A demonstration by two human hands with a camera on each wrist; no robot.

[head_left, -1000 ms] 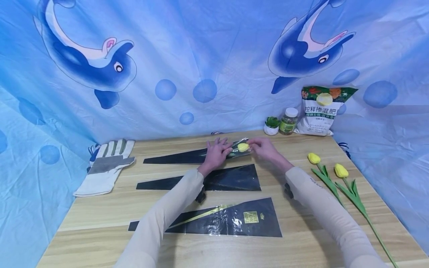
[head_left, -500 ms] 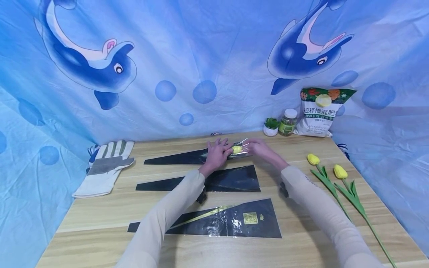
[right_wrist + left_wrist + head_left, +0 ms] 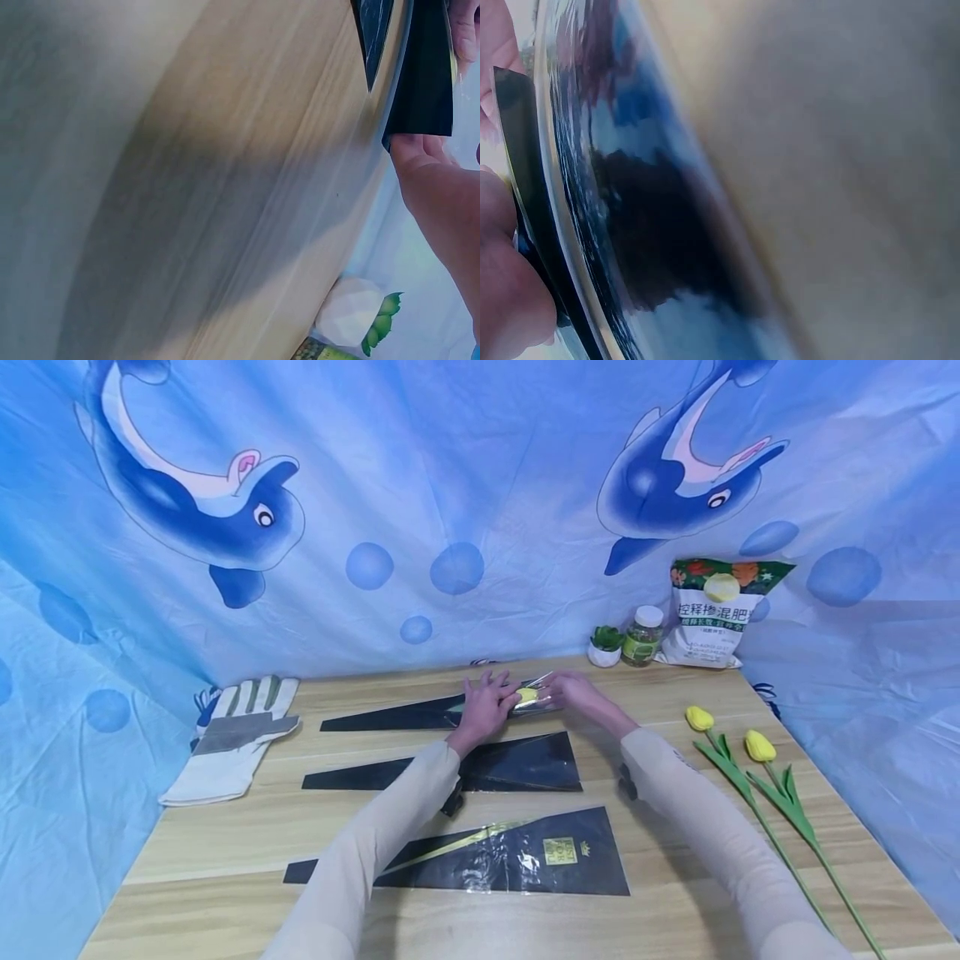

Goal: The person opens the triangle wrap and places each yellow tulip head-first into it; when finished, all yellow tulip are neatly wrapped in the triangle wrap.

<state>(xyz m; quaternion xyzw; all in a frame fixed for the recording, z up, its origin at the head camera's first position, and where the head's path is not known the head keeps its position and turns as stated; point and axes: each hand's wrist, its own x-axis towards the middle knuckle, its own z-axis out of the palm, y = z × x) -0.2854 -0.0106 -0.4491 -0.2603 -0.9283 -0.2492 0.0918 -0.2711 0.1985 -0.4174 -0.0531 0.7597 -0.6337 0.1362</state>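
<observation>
A black flower sleeve with a clear front lies at the back of the table, and a yellow tulip shows inside its wide end. Spread over the middle of this sleeve, the left hand presses it down, its thumb close to the bloom. The right hand pinches the sleeve's wide open end, right beside the bloom. In the right wrist view, fingers reach behind the black sleeve edge. The tulip's stem is mostly hidden under the left hand.
Two more sleeves, a plain black one and a gold-printed one, lie nearer. Two yellow tulips lie right. White-grey gloves lie left. A potted succulent, a jar and a fertilizer bag stand at the back.
The right hand has moved slightly left along with the tulip, whose bloom now sits closer to the left thumb, deeper in the sleeve. The left hand has stayed in place.
</observation>
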